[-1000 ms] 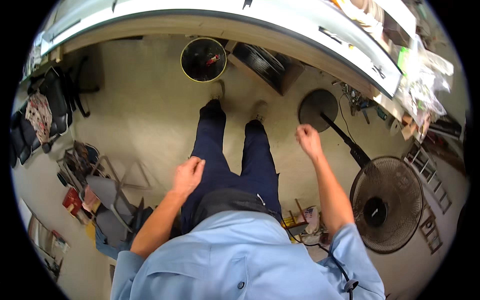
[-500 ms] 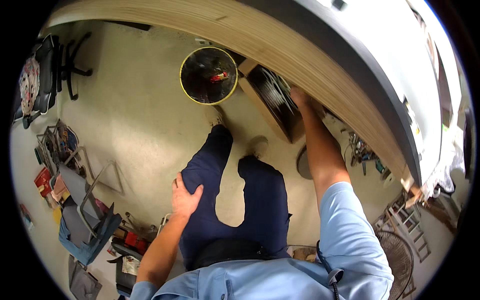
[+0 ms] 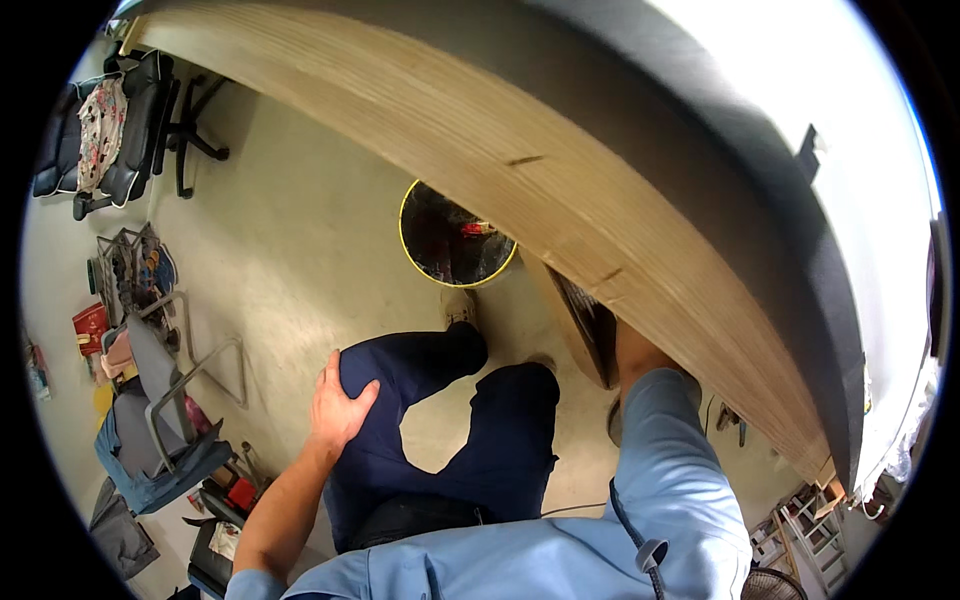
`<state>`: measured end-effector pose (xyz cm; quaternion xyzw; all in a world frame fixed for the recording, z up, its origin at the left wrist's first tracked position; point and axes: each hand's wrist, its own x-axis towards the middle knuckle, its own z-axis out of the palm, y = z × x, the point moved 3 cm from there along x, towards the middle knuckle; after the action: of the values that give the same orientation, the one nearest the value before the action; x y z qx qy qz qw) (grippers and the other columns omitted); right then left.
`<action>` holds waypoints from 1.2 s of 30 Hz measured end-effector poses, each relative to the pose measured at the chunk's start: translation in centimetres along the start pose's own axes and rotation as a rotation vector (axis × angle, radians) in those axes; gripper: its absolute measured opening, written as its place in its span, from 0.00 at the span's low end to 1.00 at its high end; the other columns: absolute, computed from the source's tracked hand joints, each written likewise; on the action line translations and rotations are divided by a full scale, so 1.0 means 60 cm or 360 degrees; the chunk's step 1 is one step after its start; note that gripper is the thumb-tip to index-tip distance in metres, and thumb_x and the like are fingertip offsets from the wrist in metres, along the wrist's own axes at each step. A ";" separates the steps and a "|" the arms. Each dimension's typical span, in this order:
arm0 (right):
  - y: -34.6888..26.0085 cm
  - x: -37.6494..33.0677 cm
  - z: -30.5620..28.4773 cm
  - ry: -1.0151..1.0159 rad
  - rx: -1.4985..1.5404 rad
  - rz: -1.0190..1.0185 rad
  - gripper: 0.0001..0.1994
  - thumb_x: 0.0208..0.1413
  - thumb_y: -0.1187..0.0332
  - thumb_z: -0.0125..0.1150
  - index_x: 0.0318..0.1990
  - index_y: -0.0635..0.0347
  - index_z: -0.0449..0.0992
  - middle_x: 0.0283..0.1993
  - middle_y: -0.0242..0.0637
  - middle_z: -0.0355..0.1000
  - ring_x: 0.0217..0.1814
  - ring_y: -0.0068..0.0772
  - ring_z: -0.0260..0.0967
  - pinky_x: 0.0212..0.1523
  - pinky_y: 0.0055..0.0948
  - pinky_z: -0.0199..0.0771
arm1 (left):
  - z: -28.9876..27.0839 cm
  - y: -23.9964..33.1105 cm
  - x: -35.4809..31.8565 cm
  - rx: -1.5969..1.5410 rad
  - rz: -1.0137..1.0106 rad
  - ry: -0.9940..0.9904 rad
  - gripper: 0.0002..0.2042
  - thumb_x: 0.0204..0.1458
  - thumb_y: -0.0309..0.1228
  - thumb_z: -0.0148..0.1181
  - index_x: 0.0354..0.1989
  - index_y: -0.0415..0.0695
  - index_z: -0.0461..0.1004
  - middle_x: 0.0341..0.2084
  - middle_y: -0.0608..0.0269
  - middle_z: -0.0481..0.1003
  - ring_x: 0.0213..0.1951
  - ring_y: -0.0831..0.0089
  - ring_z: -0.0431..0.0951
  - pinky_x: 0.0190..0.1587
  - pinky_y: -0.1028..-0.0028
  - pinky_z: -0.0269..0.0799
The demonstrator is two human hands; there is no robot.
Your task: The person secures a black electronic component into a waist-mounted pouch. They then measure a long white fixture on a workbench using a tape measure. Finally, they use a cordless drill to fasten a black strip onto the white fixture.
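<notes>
My left hand (image 3: 340,406) rests on my left thigh near the knee, fingers spread and holding nothing. My right forearm (image 3: 640,350) reaches down beneath the wooden table edge (image 3: 560,210), and the right hand itself is hidden there. Beside that arm, an open cardboard box (image 3: 568,315) stands on the floor, mostly covered by the table; a sliver of its dark inside shows. Left of the box stands a round bin (image 3: 425,265) with a yellow rim and dark lining, with a red wrapper (image 3: 478,229) inside.
A black office chair (image 3: 130,130) with a patterned cloth is at far left. Below it stands a grey chair with a metal frame (image 3: 160,400), surrounded by clutter. At lower right are a stepladder (image 3: 815,535) and a fan (image 3: 772,585). A round dark object (image 3: 614,424) lies by my right arm.
My body has leaned forward, so the table edge covers more of the bin and box. My right arm has gone deeper under the table and its hand has passed out of sight.
</notes>
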<state>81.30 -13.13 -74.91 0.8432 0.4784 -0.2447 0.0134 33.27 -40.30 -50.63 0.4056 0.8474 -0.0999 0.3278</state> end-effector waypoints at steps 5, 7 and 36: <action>0.027 -0.092 -0.029 0.0195 0.0250 0.0057 0.18 0.61 0.53 0.58 0.47 0.56 0.82 0.45 0.44 0.81 0.49 0.50 0.78 0.48 0.41 0.75 | -0.019 0.044 0.003 0.0220 -0.0037 -0.0126 0.45 0.50 0.54 0.65 0.74 0.45 0.56 0.65 0.41 0.66 0.64 0.45 0.69 0.64 0.55 0.68; 0.032 -0.171 -0.050 0.0194 0.0376 0.0028 0.18 0.61 0.53 0.59 0.47 0.56 0.82 0.44 0.43 0.81 0.48 0.49 0.78 0.47 0.41 0.76 | -0.024 0.055 -0.026 0.0287 -0.0123 -0.0194 0.45 0.50 0.55 0.64 0.74 0.45 0.56 0.66 0.41 0.66 0.65 0.45 0.69 0.64 0.55 0.68; -0.063 -1.064 -0.946 -0.0195 0.1392 -0.1244 0.11 0.58 0.60 0.68 0.38 0.60 0.80 0.26 0.39 0.76 0.29 0.42 0.74 0.34 0.39 0.73 | -0.625 0.451 -0.674 -0.2044 0.1197 -0.1325 0.10 0.67 0.32 0.52 0.38 0.39 0.77 0.42 0.53 0.81 0.46 0.60 0.82 0.52 0.61 0.79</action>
<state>73.94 -47.57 2.99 0.5159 0.6069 -0.4542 -0.3991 54.27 -31.53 6.43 0.3258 0.3590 0.3747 0.7903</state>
